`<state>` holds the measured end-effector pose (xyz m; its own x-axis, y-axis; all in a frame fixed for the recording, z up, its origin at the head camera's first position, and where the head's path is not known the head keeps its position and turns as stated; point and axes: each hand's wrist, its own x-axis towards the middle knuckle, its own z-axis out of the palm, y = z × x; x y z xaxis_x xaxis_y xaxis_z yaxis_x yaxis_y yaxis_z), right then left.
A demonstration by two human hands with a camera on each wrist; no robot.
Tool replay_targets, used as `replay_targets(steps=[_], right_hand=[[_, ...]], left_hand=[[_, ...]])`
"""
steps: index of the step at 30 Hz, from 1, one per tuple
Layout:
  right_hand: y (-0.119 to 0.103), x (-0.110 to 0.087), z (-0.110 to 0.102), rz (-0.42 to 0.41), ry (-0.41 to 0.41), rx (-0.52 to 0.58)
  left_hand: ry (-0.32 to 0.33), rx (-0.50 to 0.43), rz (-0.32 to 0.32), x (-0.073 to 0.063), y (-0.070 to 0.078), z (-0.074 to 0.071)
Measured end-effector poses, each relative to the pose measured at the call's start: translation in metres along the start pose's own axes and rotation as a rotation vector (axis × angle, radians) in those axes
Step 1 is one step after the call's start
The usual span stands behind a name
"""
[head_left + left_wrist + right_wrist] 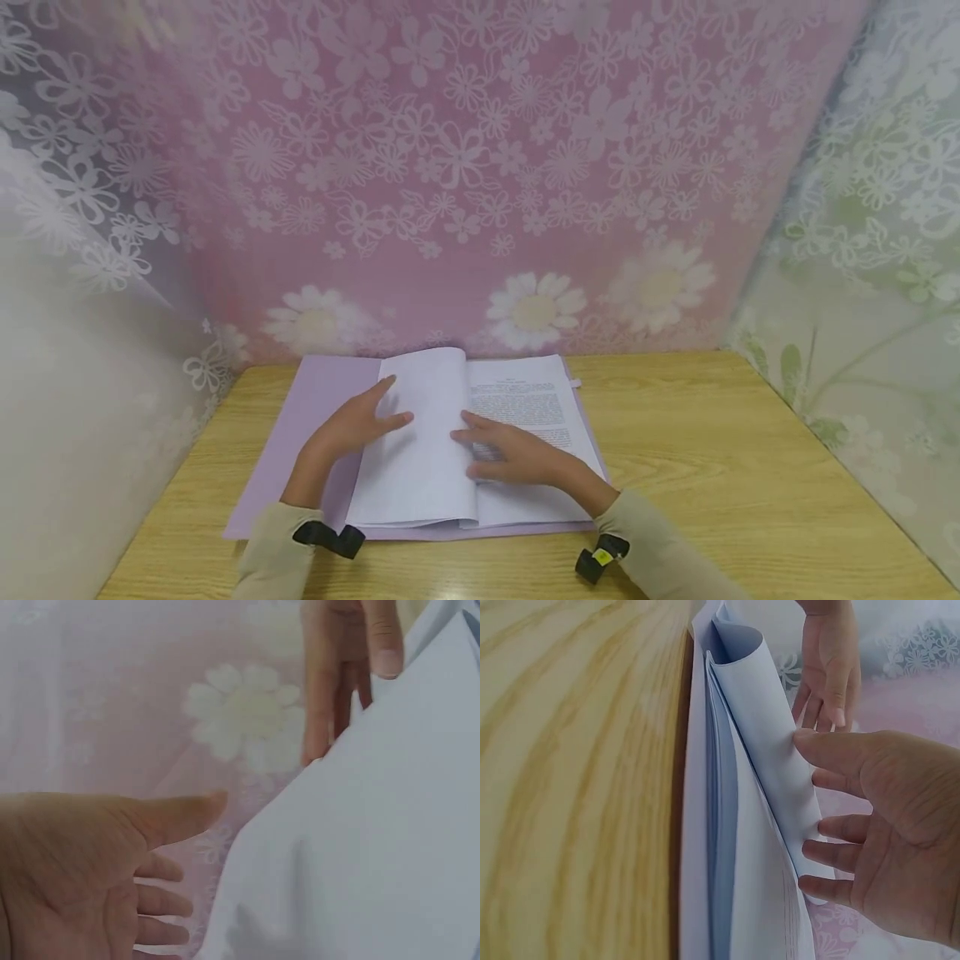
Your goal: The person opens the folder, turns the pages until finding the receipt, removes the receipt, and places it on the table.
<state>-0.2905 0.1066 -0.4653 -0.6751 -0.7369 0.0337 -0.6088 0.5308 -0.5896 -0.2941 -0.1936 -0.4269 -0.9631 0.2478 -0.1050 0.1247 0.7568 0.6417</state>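
A lilac folder (pixel 288 467) lies spread on the table, holding a stack of white paper. One blank sheet (pixel 423 467) is turned to the left, its right side curving in a soft bulge; beside it a printed page (pixel 525 404) faces up. My left hand (pixel 352 429) is over the sheet's left part, thumb and fingers spread, gripping nothing. In the right wrist view, my right hand (pixel 900 832) has its fingertips against the curved edge of the sheet, fingers extended. The left hand (pixel 829 671) also shows behind the paper there.
The wooden table (pixel 712 450) extends right of the folder. Behind it rises a pink flowered backdrop (pixel 450 208), with pale flowered sides at left and right. Black straps (pixel 330 537) with small devices sit on both wrists. A small white tab (pixel 575 383) sticks out at the folder's right edge.
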Motion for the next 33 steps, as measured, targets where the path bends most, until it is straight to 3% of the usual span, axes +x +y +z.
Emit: replay_targets(steps=[7,12,18,25,29,33], right_hand=[[-0.005,0.005,0.005,-0.003,0.003,-0.048],[-0.008,0.007,0.006,-0.002,0.000,-0.089],[-0.013,0.008,0.002,-0.015,-0.009,-0.115],[-0.014,0.011,-0.010,-0.038,-0.027,-0.121],[-0.006,0.008,-0.024,-0.007,0.013,-0.070],[0.011,0.004,-0.041,0.070,0.108,-0.050]], left_hand=[[-0.125,0.083,0.070,0.007,0.000,0.026],[-0.181,0.105,0.042,0.005,-0.001,0.034],[-0.191,0.149,0.015,0.003,0.003,0.036],[-0.192,0.196,0.042,0.004,0.003,0.036],[-0.192,0.194,0.033,0.004,0.003,0.037],[-0.192,0.181,0.032,0.004,0.004,0.039]])
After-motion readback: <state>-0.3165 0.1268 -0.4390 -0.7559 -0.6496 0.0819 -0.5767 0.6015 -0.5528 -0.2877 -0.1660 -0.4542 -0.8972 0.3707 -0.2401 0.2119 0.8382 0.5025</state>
